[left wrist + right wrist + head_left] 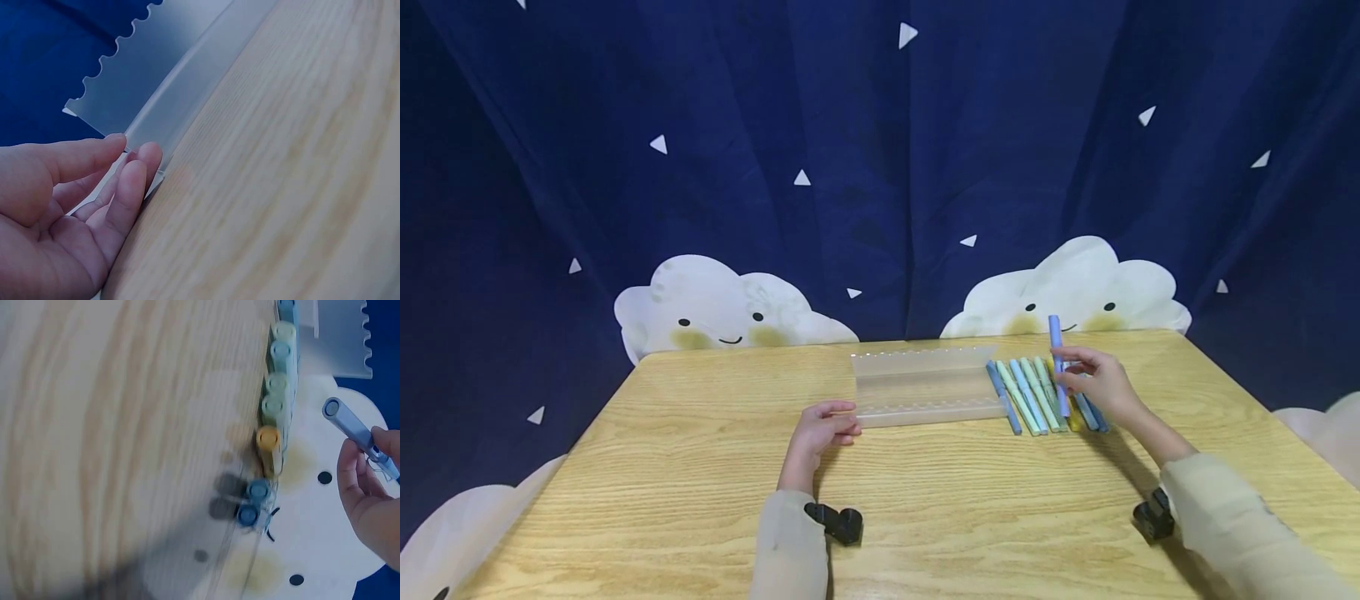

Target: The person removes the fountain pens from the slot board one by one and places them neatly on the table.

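Note:
A frosted clear plastic pen case (925,388) with scalloped edges lies unfolded on the table. My left hand (822,432) pinches its near left corner, thumb and fingertips at the end of the low front wall (181,106). Held up between the thumb and fingers of my right hand (1101,385) is a periwinkle-blue marker pen (1055,333), nearly upright above the other pens. In the right wrist view its round end (332,407) points away from the hand. Beneath it, a row of blue, green and yellow pens (1022,396) lies at the case's right end.
Both pale sleeves carry a black wrist camera (842,525). The wooden table (700,500) extends around the case and pens. Behind its far edge hangs a dark blue curtain (865,167) with white clouds and triangles.

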A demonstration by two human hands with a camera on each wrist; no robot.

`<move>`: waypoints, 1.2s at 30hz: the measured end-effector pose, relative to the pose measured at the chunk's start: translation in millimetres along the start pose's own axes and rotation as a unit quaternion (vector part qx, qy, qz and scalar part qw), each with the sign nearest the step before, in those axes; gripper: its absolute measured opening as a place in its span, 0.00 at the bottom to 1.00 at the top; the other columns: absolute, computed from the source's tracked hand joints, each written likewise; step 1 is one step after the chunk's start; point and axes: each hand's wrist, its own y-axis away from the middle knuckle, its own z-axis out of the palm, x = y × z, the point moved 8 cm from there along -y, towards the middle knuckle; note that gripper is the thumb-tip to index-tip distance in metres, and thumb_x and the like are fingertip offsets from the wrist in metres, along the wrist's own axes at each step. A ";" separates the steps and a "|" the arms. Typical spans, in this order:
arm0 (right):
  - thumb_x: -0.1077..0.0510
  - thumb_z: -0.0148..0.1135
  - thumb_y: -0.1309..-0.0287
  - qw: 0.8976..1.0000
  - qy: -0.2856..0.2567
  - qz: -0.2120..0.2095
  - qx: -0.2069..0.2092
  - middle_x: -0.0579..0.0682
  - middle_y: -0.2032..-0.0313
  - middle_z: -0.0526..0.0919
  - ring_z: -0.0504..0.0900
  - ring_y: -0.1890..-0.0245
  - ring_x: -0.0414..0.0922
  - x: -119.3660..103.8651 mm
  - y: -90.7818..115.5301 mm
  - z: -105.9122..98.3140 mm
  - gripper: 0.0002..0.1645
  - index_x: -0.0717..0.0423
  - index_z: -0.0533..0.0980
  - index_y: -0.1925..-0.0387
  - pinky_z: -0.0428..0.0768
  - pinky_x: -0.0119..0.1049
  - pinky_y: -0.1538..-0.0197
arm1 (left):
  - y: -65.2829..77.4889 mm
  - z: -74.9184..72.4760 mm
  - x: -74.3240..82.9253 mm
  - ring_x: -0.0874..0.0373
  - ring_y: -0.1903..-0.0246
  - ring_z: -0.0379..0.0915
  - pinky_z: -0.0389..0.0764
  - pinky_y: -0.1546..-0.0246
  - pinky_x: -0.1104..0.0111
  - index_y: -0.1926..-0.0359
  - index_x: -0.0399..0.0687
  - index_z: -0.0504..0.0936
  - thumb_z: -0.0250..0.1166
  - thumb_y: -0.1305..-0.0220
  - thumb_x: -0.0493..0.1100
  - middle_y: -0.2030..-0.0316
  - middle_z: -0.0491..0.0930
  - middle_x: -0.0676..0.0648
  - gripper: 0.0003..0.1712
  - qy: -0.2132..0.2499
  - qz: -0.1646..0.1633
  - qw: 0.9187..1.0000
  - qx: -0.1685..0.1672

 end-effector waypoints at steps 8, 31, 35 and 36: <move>0.70 0.58 0.48 0.999 0.030 0.018 0.011 0.72 0.56 0.72 0.75 0.72 0.31 14.0 -0.9 -19.9 0.25 0.74 0.66 0.47 0.80 0.34 0.72 | 3.2 1.2 3.1 0.60 0.78 0.76 0.77 0.78 0.73 0.53 0.24 0.72 0.57 0.45 0.26 0.76 0.79 0.43 0.16 0.000 0.006 1.000 -0.009; 0.67 0.61 0.51 0.989 0.023 0.142 -0.023 0.72 0.53 0.69 0.76 0.70 0.36 73.4 -0.6 -49.5 0.30 0.73 0.64 0.46 0.80 0.38 0.69 | 0.6 -0.1 0.7 0.60 0.78 0.76 0.77 0.78 0.74 0.55 0.26 0.73 0.56 0.45 0.25 0.78 0.79 0.45 0.15 -0.005 -0.002 1.000 0.001; 0.66 0.62 0.51 0.987 0.018 0.155 -0.033 0.71 0.53 0.70 0.76 0.71 0.36 80.5 -0.9 -49.3 0.31 0.74 0.64 0.46 0.80 0.37 0.70 | 1.2 0.4 1.1 0.60 0.78 0.76 0.77 0.78 0.74 0.55 0.25 0.73 0.56 0.45 0.25 0.77 0.79 0.44 0.15 -0.006 0.000 1.000 0.000; 0.66 0.62 0.51 0.986 0.017 0.160 -0.035 0.72 0.53 0.69 0.76 0.71 0.36 82.0 -0.7 -48.9 0.31 0.74 0.64 0.46 0.80 0.36 0.70 | 1.2 0.5 1.0 0.60 0.78 0.76 0.77 0.78 0.74 0.55 0.25 0.73 0.56 0.45 0.25 0.76 0.79 0.44 0.15 -0.006 -0.001 1.000 -0.001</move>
